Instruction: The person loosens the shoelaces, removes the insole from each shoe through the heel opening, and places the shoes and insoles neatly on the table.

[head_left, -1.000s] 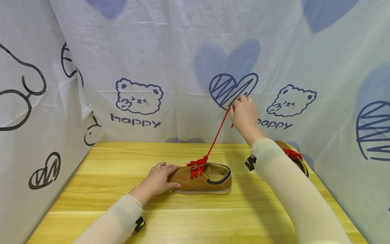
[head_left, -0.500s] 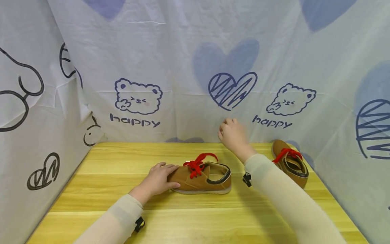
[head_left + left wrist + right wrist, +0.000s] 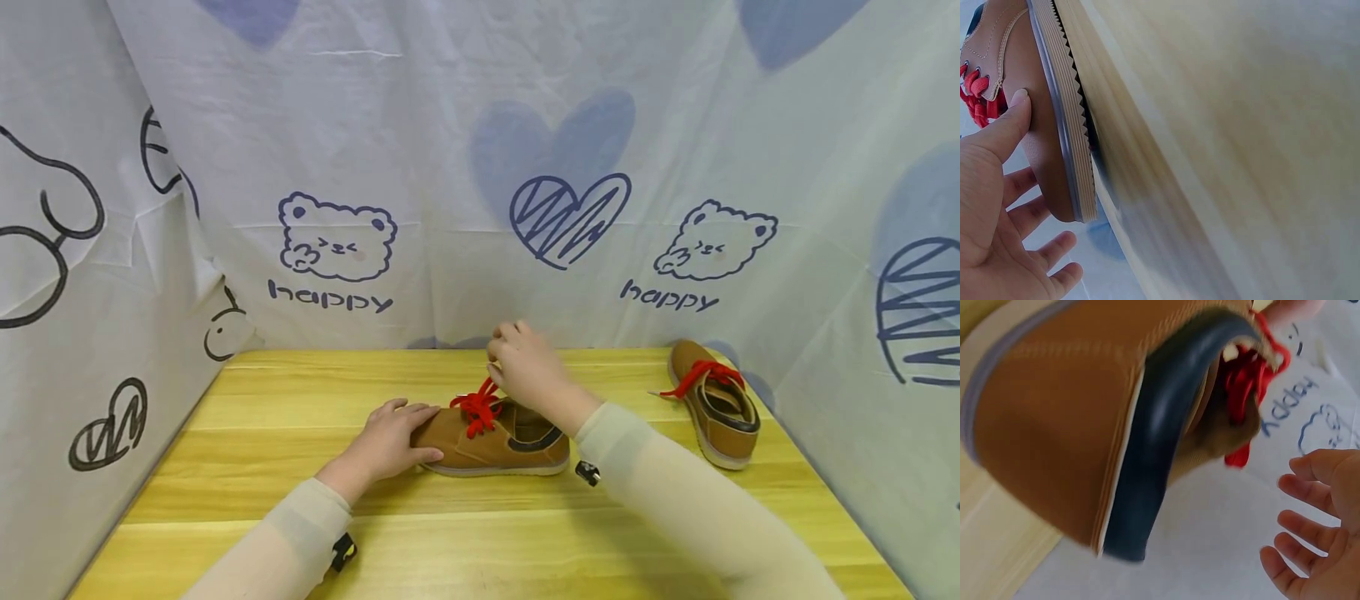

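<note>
Tan suede shoe (image 3: pixel 491 443), red laces (image 3: pixel 474 410)

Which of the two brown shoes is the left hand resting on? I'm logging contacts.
The shoe at the table's middle: the left hand presses its toe. The other shoe lies untouched at the far right.

The shoe (image 3: pixel 491 440) is tan suede with a pale ridged sole, a dark padded collar and red laces (image 3: pixel 475 410). It stands upright on its sole at mid tabletop (image 3: pixel 480 525), toe to the left, its laces loose in a heap over the tongue
</note>
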Available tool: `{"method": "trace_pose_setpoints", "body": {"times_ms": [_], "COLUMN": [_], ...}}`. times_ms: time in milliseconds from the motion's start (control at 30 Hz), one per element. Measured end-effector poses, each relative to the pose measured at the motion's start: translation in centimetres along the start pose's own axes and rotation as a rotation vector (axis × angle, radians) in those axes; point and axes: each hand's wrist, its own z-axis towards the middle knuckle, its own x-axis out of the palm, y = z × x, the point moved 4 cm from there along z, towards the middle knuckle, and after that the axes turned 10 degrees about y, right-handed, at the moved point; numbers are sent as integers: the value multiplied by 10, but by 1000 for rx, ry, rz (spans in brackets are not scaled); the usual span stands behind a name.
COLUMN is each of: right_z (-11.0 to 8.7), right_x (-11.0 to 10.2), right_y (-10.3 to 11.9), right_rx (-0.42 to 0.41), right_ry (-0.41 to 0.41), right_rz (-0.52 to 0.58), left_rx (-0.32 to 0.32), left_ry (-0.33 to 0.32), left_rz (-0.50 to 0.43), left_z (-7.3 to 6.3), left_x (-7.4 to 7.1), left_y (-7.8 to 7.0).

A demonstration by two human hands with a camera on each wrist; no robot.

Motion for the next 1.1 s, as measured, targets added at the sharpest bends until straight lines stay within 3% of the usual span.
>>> {"method": "trace_pose_setpoints", "body": {"times_ms": [567, 867, 1100], "right_z": [-3, -5, -3], "right_x": [20, 31, 32], "right_y": [51, 58, 59], "right_rx": [-129, -56, 2], "right_ry": [111, 225, 256], "right_rz": [-102, -149, -198], "left_rx": [8, 7, 0], "left_ry": [-12, -11, -10], "left_rz": [2, -21, -17], "left_z": [1, -2, -1], "left_x": [0, 1, 2], "left_y": [-1, -3, -1]}}
